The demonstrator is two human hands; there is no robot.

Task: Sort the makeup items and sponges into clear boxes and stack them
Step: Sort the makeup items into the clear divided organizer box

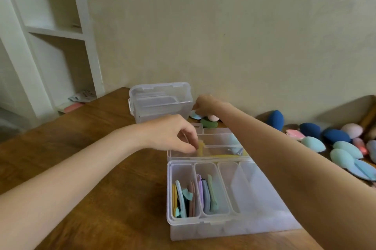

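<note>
on a wooden table [85, 148] an open clear box [203, 227] sits near the front, its narrow compartments holding flat puffs [184, 198] standing on edge in the two leftmost slots. the left hand [173, 133] hovers over the raised lid [215, 146], fingers curled and pinching a yellow puff [201, 148]. the right hand [205, 105] reaches past a second clear box [160, 101] by the wall, fingers curled over a small cluster of sponges [207, 120]; whether it holds one i cannot tell. more sponges [329, 144], blue, teal and pink, lie along the right side
</note>
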